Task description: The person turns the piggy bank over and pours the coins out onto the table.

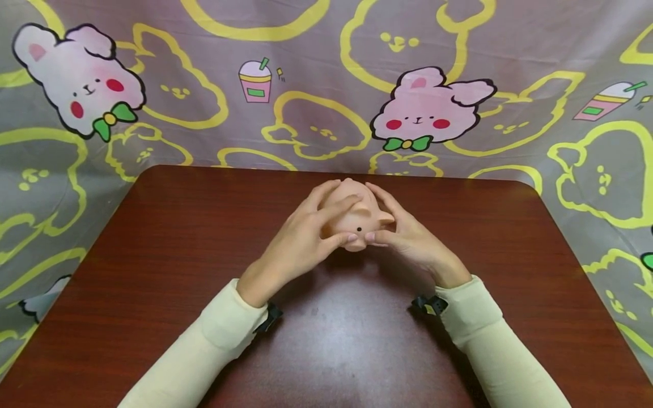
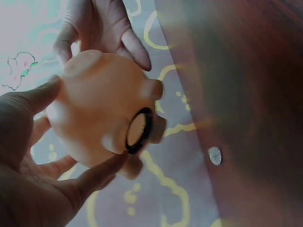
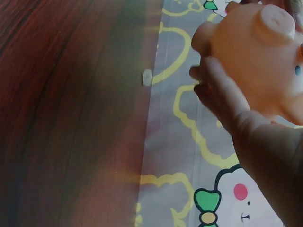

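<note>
Two hands on one pig figure (image 1: 348, 220), centre of head frame, a bit above the middle; left hand (image 1: 298, 235) and right hand (image 1: 414, 237) both gripping it, fingers curled round the sides, thumbs near the snout. Head view gives the pig's top, ears, one black eye and snout toward the lower edge; left wrist view adds the underside: stubby legs (image 2: 154, 89) and a round black ring (image 2: 148, 124) between them. Legs stand apart from the surface (image 1: 178, 243), so pig is held up. Right wrist view gives the snout's flat face (image 3: 277, 23) at upper right, pig cut by the frame edge. Small pale oval piece (image 2: 215, 156) lies near the surface's edge at right of left wrist frame, upper middle of right wrist frame; only wrist views show it. Fingers cover the pig's flanks in head view. Around: printed cloth (image 1: 316, 68) behind, grey-mauve with yellow outlines, bunny heads, drink cups; cream sleeves (image 1: 224, 320) at lower left and lower right, dark strap (image 1: 268, 318) by each cuff. Pig smooth, rounded, peach-pink, soft sheen, material can't tell. Surface reddish-brown, wood-grained, rounded far corners, pale glare lower middle. Oval piece has a ridged-looking face, identity unclear.
</note>
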Motion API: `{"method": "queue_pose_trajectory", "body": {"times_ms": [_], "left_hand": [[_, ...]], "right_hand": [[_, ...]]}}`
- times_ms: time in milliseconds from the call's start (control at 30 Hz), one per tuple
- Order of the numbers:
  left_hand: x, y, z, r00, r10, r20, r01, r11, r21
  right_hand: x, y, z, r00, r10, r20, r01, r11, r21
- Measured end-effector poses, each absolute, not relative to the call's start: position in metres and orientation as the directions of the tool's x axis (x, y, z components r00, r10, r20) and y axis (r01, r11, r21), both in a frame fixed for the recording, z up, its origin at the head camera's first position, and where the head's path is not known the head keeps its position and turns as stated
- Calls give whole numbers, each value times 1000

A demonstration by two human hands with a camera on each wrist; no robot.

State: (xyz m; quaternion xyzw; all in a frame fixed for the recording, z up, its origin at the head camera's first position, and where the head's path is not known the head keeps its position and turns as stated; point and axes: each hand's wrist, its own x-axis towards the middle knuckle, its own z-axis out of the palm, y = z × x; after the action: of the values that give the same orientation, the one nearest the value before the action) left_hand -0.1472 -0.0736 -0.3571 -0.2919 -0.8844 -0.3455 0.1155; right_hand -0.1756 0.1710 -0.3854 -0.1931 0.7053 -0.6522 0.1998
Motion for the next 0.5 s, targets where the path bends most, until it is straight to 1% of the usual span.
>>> {"method": "queue_pose_trajectory", "body": {"times_ms": [67, 133, 233, 333, 500], "left_hand": [[-149, -76, -360, -822, 409, 396, 567, 529, 631], [-153, -78, -364, -850, 365, 381, 518, 441, 733], [-158, -83, -371, -878, 312, 363, 455, 307, 836], [-160, -86, -376, -891, 298, 343, 414, 223, 883], [-161, -85, -383, -895, 343, 286, 333, 87, 939]], "right_hand": [[-175, 170, -384, -863, -506, 2, -65, 107, -992], [-174, 169, -383, -880, -473, 41, -118, 135, -984], [-171, 166, -380, -899, -431, 73, -155, 158, -975], [-168, 162, -379, -920, -382, 85, -160, 169, -973], [-165, 155, -377, -944, -297, 145, -199, 161, -967]]}}
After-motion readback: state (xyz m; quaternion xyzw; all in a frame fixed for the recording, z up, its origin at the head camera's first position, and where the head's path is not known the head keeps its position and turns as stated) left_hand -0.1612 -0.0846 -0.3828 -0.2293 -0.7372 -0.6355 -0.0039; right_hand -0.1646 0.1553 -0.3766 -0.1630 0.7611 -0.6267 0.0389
